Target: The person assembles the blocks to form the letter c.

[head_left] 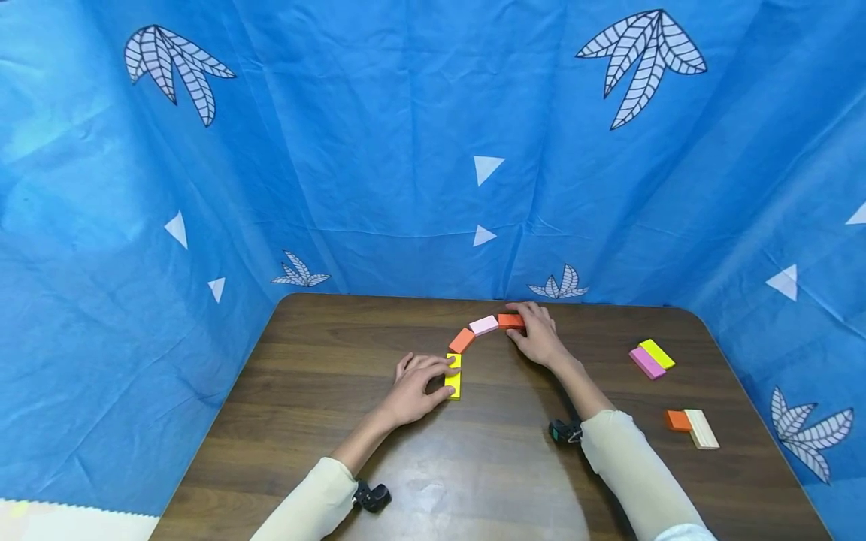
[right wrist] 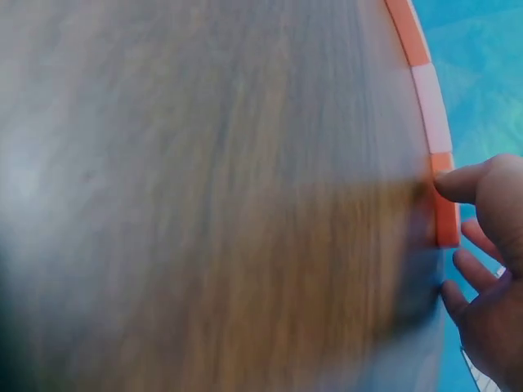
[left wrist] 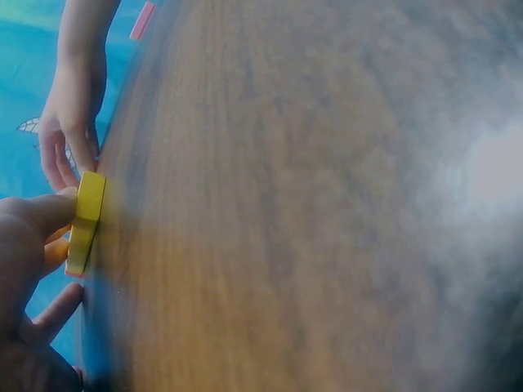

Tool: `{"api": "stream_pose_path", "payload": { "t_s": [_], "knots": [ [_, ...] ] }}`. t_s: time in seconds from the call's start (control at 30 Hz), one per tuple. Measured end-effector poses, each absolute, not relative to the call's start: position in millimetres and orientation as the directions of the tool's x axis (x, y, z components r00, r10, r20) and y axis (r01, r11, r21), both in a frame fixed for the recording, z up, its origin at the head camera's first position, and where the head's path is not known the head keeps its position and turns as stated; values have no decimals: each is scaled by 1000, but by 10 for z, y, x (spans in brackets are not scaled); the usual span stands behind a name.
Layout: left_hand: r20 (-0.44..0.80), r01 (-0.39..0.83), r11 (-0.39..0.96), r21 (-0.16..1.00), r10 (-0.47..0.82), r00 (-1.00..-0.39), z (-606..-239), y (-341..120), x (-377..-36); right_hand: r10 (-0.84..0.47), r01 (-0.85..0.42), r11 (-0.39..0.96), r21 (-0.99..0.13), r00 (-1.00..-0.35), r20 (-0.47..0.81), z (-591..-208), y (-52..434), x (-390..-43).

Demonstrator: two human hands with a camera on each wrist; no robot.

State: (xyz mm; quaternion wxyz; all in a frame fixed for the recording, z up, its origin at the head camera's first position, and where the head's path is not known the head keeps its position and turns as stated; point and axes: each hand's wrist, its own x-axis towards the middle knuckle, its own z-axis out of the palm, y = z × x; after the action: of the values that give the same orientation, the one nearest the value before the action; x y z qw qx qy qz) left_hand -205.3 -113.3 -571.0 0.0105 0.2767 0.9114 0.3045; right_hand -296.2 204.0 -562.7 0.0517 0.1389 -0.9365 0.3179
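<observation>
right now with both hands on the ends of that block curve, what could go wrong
The left hand pinches the yellow block and the right hand the end orange block. A nudge from either hand could shove the middle orange block and pink block out of the arc, opening gaps.

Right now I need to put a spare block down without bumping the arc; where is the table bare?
The brown wooden table is bare on its left half, and between the two sleeves. It is crowded mid-table, where the left hand pinches the yellow flat block and the right hand holds the orange end block.
</observation>
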Motion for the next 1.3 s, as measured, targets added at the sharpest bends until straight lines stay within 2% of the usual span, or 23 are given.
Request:
{"api": "stream_pose_path", "payload": {
  "t_s": [0.2,0.4,0.8,1.03,1.3],
  "knots": [
    [151,503,663,555,514,-844,-5691,-1138,-2041,-214,-300,753,-586,-953,214,-5529,2247,-2804],
    [158,500,660,561,508,-847,-5698,-1131,-2016,-199,-272,783,-560,-962,188,-5472,2620,-2563],
    [178,516,648,560,514,-839,-5694,-1108,-2043,36,6,886,-464,-998,56,-5409,3538,-2014],
    [176,506,654,562,504,-846,-5680,-1138,-2040,125,93,894,-439,-991,45,-5418,3796,-1903],
    [160,505,659,558,511,-844,-5677,-1111,-2044,124,74,892,-445,-989,83,-5412,3890,-1874]
  ]
}}
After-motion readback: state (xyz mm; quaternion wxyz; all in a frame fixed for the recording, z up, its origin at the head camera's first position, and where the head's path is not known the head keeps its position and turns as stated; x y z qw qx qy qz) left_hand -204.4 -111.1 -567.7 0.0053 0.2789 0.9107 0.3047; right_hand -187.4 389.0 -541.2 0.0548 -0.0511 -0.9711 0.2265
